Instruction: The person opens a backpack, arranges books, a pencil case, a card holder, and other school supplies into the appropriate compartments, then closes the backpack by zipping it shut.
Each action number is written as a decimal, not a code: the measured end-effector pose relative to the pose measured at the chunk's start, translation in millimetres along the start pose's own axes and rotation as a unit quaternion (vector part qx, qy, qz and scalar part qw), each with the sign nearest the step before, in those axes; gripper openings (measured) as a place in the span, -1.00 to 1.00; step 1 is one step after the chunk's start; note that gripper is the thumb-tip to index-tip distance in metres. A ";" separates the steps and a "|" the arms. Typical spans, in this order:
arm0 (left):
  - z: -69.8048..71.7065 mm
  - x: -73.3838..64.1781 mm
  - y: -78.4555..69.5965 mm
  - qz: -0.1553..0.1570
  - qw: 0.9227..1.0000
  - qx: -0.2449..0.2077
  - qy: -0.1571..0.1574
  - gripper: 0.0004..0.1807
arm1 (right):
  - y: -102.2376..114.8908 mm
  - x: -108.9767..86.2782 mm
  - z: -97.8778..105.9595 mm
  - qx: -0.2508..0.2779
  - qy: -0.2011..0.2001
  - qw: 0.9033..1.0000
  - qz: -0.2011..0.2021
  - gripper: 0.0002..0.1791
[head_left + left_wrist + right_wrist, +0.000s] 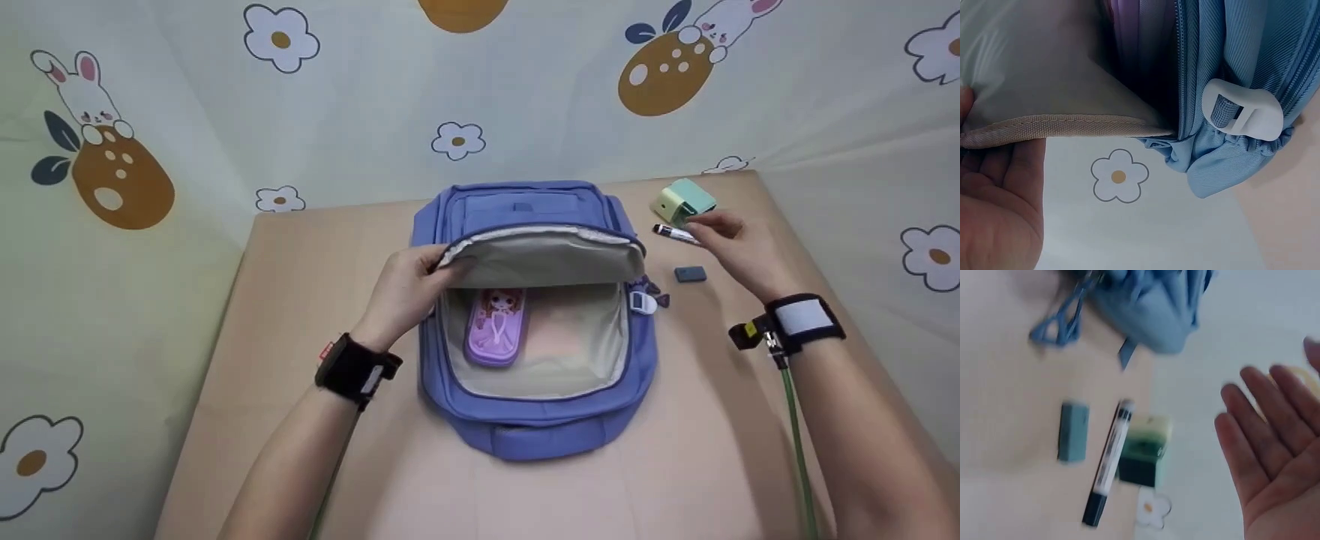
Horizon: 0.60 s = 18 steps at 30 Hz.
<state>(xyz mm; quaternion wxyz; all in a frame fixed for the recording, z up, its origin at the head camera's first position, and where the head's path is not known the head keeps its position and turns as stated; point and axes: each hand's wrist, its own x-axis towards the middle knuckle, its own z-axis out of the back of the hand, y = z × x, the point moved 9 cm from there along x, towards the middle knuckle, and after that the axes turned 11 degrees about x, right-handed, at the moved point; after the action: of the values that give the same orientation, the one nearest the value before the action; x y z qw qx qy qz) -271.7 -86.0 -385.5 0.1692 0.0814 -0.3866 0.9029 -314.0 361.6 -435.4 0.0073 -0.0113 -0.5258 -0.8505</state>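
Observation:
A blue backpack point(540, 439) lies on the table with its main compartment unzipped. My left hand point(405, 289) pinches the edge of its raised flap point(551, 259), thumb on the grey lining and fingers behind. Inside, at the left, lies a purple pencil case point(496, 334) with a doll picture. My right hand point(1280, 467) is empty, its fingers extended and slightly bent. In the head view it overlaps the end of a white marker point(673, 233) with a black cap. Close by are a mint-and-yellow pencil sharpener point(686, 199) and a dark blue eraser-like block point(690, 274).
A tan table point(315, 300) bears everything. Pale cloth point(360, 97) with flowers and rabbits surrounds it at the back and sides. Small charms point(654, 291) hang at the backpack's right side, and a white buckle point(1244, 109) shows on its left side.

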 end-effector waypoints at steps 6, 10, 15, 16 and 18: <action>1.7 0.4 1.4 0.002 1.000 -0.007 -0.005 -0.85 | -21.4 26.5 22.2 -0.088 -0.050 0.995 -0.016 -0.31; 2.7 -0.2 1.9 0.005 1.000 -0.011 -0.006 -0.80 | -34.4 44.6 21.7 -0.115 -0.058 0.991 -0.045 -0.27; 0.8 -0.1 1.6 0.006 1.000 -0.015 -0.001 -0.83 | -50.2 64.1 17.0 -0.138 -0.070 0.985 -0.074 -0.08; 0.3 -0.2 1.3 0.006 1.000 -0.015 -0.001 -0.83 | -53.0 66.8 16.1 -0.138 -0.070 0.985 -0.078 -0.04; -1.1 -0.2 0.5 0.005 1.000 -0.015 0.001 -0.84 | -57.9 72.2 14.3 -0.137 -0.074 0.984 -0.085 0.01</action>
<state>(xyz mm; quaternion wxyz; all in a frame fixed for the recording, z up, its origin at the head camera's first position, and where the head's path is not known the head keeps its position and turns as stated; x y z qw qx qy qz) -271.8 -85.6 -386.7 0.1663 0.0759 -0.4007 0.8978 -387.4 400.3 -478.8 -0.1051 -0.0301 -0.4025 -0.9089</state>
